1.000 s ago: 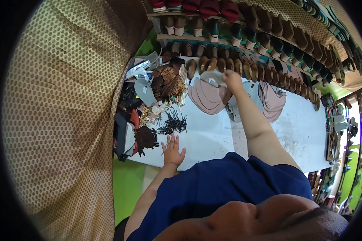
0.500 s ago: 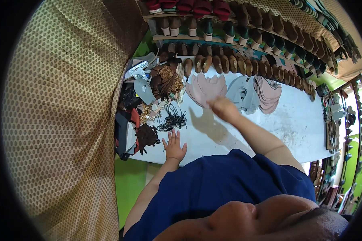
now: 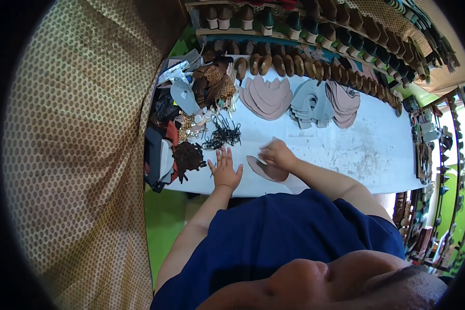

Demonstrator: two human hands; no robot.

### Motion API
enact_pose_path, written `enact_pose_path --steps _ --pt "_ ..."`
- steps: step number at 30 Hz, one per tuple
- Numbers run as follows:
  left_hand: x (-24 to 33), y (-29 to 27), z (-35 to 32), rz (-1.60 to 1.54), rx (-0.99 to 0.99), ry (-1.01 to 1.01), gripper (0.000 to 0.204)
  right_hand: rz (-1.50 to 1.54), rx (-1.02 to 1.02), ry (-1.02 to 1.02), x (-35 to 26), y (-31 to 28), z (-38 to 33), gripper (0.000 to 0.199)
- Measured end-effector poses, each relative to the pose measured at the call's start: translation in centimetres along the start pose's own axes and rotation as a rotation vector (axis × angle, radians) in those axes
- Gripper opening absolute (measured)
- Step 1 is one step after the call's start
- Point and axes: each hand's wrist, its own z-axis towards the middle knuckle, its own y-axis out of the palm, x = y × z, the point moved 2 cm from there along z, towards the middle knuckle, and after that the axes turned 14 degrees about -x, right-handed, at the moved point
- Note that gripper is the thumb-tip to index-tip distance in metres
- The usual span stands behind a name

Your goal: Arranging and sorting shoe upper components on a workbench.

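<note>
One flat pink piece (image 3: 266, 170), pointed at one end, lies on the white surface (image 3: 356, 160) close to the person's belly. The right hand (image 3: 277, 154) is right over it, with its fingers curled in, but it is a bit blurry, so I cannot tell if it is pinching the piece or just above it. The left hand (image 3: 226, 173) is spread flat with its fingers apart, near the front edge, and it holds nothing. It looks to me like only the start: one piece is out by itself, and nothing is stuck or tied to it that I can see. Lots seems left, because a big pink pile (image 3: 266, 98) sits fanned out farther back, with grey pieces (image 3: 323, 109) beside it and another pink stack (image 3: 344, 108) next to those. I see no finished thing near the hands. Just past the left fingers is a tangle of black cords (image 3: 222, 133), and to the left of that hand is a heap of dark brown bits (image 3: 187, 156). Brown shoe shapes (image 3: 279, 65) stand in a row along the back, with more shoes on the shelf (image 3: 274, 41) above. A spotted curtain (image 3: 82, 129) hangs on the left.
</note>
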Motion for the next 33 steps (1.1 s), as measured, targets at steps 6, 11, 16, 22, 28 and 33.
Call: enact_pose_path --steps 6,11,16,22,28,33 --pt "-0.4 0.6 -0.2 -0.009 0.052 0.024 0.08 -0.168 0.092 0.05 -0.1 1.3 8.1 0.012" --pt "-0.5 0.6 -0.1 -0.006 0.044 0.008 0.08 -0.258 -0.027 -0.059 0.9 2.3 10.3 0.004" --pt "-0.7 0.6 -0.1 -0.002 0.052 0.013 0.079 -0.124 -0.04 -0.085 0.2 1.1 12.4 0.006" --pt "-0.8 0.4 -0.2 0.001 0.03 0.004 0.079 0.179 0.084 0.117 -1.7 -4.0 15.8 0.013" --pt "-0.7 0.5 -0.2 0.026 0.028 -0.013 0.081 0.624 0.154 0.164 -3.8 -10.4 18.1 0.014" --pt "-0.9 0.9 -0.1 0.035 0.03 -0.037 0.082 0.72 0.204 0.062 -6.2 -14.6 19.3 0.013"
